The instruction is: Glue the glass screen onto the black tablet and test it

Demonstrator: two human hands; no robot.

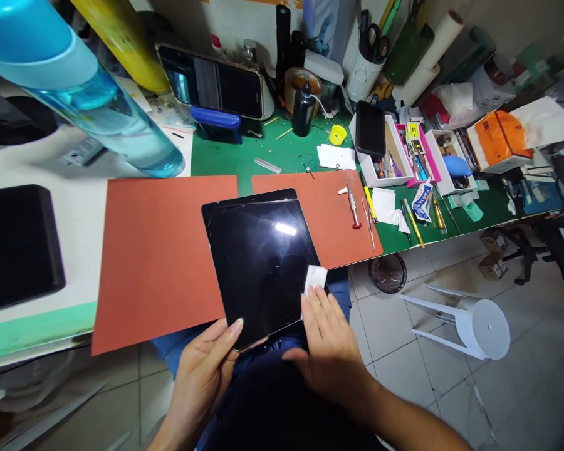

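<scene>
A black tablet point(258, 263) is tilted over the table's front edge, its dark glossy screen facing up and reflecting a lamp. My left hand point(209, 360) grips its lower left corner, thumb on the screen and fingers beneath. At the tablet's right edge, my right hand point(329, 338) presses a small white cloth or tissue point(316, 279) with its fingertips, the fingers close together and the thumb apart. Reddish-brown mats, a left one point(160, 263) and a right one point(329, 213), lie behind and beside the tablet.
A second black tablet point(19, 247) lies at the far left. Behind stand a blue bottle point(122, 125), a propped phone point(211, 81) and a black dropper bottle point(303, 109). A screwdriver point(353, 203) and tweezers point(367, 222) rest on the right mat, near tool boxes point(395, 178). A white stool point(489, 329) is on the floor.
</scene>
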